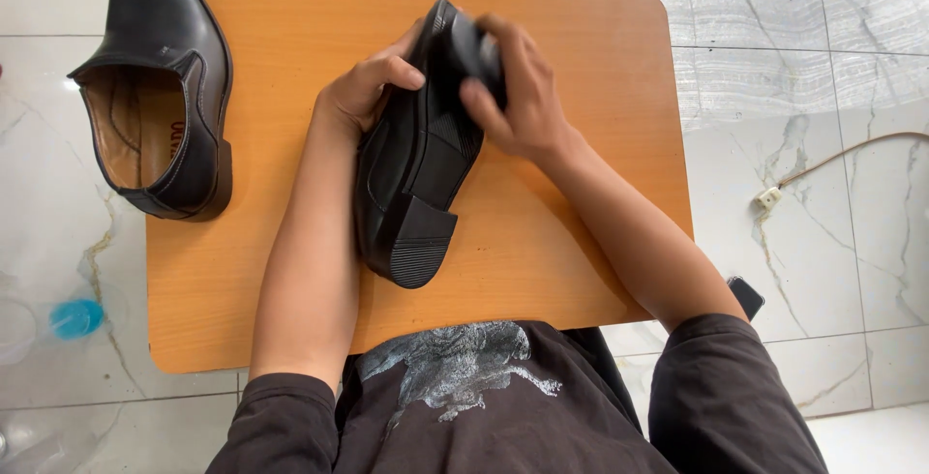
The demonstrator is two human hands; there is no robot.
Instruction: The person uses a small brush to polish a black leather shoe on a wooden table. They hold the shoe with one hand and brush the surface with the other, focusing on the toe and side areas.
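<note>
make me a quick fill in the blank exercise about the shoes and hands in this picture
1. The left hand and right hand hold a black dress shoe with its ____ facing up.
2. The second black shoe rests at the board's ____ edge.
3. The wooden board is ____ in colour.
4. The right hand presses a dark ____ against the held shoe.

Missing words: sole; left; orange; cloth or sponge (cannot tell which)

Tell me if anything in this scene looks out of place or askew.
Mostly tidy. The second black leather shoe sits askew at the orange wooden board's corner, overhanging onto the white marble floor. The left hand and right hand hold the other black shoe sole-up, apparently undamaged.
</note>
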